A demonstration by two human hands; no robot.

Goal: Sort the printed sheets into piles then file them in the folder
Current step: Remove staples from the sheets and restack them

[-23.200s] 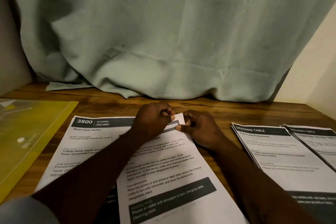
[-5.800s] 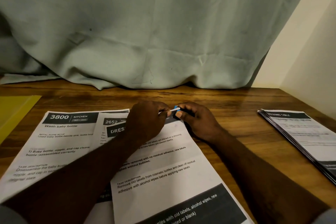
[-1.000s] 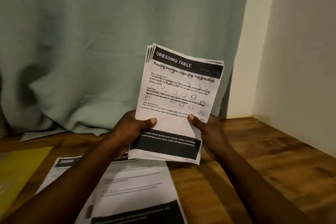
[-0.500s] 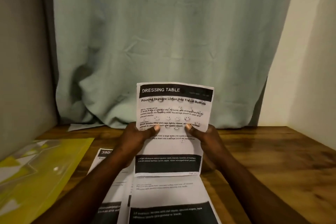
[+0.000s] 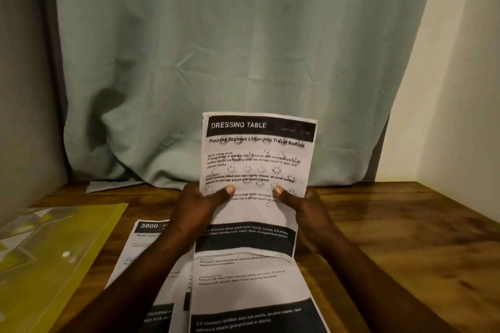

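**Above the desk, a stack of sheets stood on end between two hands**

Over the middle of the wooden desk, a stack of printed sheets is held upright, its lower edge touching the papers lying beneath it. The top sheet is headed "DRESSING TABLE" and titled "Pouring Skincare Lotion into Travel Bottles"; small smiley marks dot the text.

The left hand grips the stack's left edge, thumb pressed flat on the front of the page and the other fingers hidden behind the paper. The right hand grips the right edge the same way, thumb on the front, the rest of the fingers out of sight behind. Both hands are closed on the stack, pinching it between thumb and hidden fingers.

Flat on the desk under the stack lies a sheet about cosmetic bottle labels, partly overlapping a kitchen sheet numbered 3800 to its left. Further left, well apart from the hands, a yellow plastic folder lies on the desk. A pale green curtain hangs behind, its hem bunched on the desk's far edge.
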